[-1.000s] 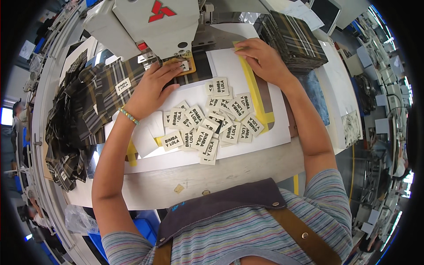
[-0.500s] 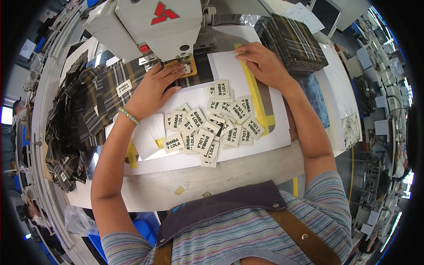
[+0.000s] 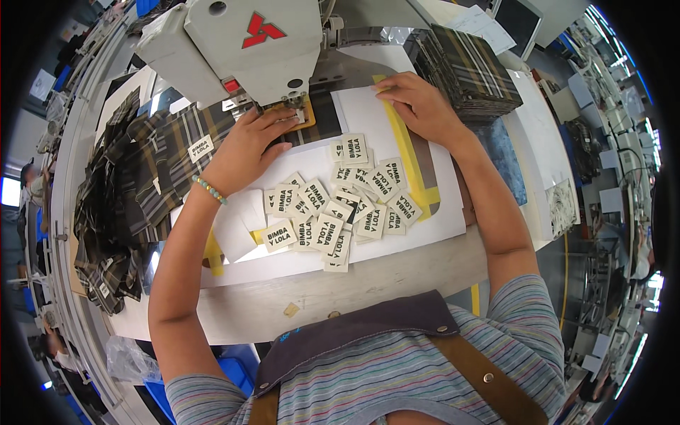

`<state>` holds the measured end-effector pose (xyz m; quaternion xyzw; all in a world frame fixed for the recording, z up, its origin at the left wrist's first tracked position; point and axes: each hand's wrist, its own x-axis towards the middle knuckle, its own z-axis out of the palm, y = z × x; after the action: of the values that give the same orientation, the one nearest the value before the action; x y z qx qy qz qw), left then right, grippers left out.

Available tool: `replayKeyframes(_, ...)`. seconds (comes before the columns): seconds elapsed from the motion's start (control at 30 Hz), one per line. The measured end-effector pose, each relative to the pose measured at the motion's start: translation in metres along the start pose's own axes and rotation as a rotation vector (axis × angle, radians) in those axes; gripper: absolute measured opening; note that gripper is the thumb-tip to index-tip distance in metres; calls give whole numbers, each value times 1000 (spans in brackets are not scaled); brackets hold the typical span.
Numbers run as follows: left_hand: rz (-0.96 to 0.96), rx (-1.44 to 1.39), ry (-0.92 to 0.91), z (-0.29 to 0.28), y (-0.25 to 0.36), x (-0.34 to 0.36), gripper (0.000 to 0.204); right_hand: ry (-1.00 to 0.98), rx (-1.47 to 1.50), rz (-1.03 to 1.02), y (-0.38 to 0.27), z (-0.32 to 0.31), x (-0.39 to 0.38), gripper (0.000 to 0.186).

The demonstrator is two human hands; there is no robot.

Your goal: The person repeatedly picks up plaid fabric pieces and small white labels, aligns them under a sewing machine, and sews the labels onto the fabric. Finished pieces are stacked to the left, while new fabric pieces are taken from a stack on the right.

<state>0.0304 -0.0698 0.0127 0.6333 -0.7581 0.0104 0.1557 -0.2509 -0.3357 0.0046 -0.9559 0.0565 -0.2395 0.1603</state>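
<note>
My left hand (image 3: pixel 248 145), with a beaded bracelet at the wrist, lies with fingers spread on the orange plate (image 3: pixel 306 115) and dark fabric under the head of an industrial sewing machine (image 3: pixel 234 57). My right hand (image 3: pixel 418 106) rests at the yellow-taped edge (image 3: pixel 414 163) of a white board (image 3: pixel 439 219), fingers loosely bent and apart. Between my forearms, several pale square labels with dark printing (image 3: pixel 276 234) lie scattered and overlapping on the board. At left, plaid fabric pieces (image 3: pixel 177 159) are heaped, one bearing such a label. What lies beneath my left fingertips is hidden.
A tall stack of folded plaid pieces (image 3: pixel 474 64) sits at back right, beside papers (image 3: pixel 478 28) and a dark screen (image 3: pixel 516 23). A blue bin (image 3: pixel 234 372) and clear plastic bag (image 3: pixel 131 358) are below the table at left. Other workstations and people line both sides.
The view has shifted slightly, so the machine and table appear a little lower. Both my hands stay in about the same places, with only small finger movement.
</note>
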Motion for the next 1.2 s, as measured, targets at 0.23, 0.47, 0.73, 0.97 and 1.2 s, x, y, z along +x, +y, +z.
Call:
replayKeyframes(0.23, -150, -65, -62, -3, -2, 8, 45, 18, -28, 15, 0, 3, -5, 27)
replayKeyframes(0.47, -181, -137, 21, -4, -15, -3, 44, 21, 48, -4, -4, 5, -6, 27)
replayKeyframes(0.73, -275, -127, 132, -17, -24, -33, 48, -208, 56, -43, -50, 13, 36, 38)
replayKeyframes(0.97, -349, -94, 104, -14, -25, -27, 53, -259, -9, -55, -49, 31, 45, 37)
replayKeyframes(1.2, -337, -193, 118, 1, -30, -15, 57, -240, -46, 30, -55, 18, 38, 34)
